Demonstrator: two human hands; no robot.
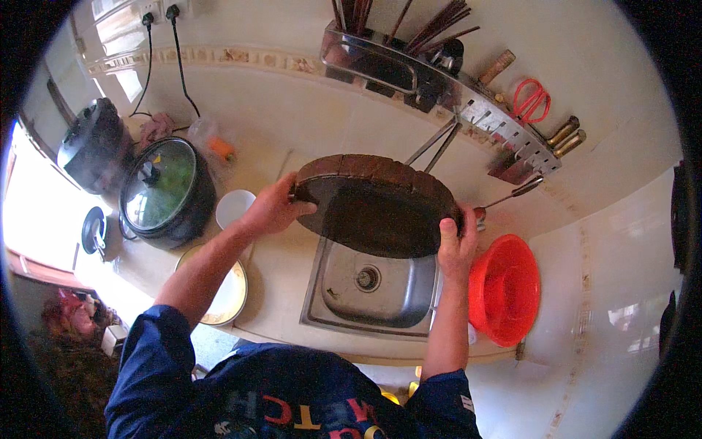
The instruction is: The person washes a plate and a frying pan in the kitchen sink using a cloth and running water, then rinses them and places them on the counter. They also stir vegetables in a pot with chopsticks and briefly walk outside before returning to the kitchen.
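Note:
A thick, round, dark wooden chopping block point(378, 219) with a cracked rim is held tilted above the far part of the stainless steel sink point(378, 285). My left hand point(278, 204) grips its left edge, the thumb lying on the face turned towards me. At its right edge my right hand point(458, 238) has hold of the rim, thumb on the same face. Below the block the sink's drain point(368, 278) shows, with a small green scrap near it. The block hides the back of the sink and part of the faucet.
Left stand an electric pot point(164, 192) with a glass lid, a white bowl point(235, 208), a pale round basin point(226, 296) and a black cooker point(93, 145). A red plastic basin point(505, 291) is right of the sink. A metal utensil rack point(439, 82) hangs on the wall behind.

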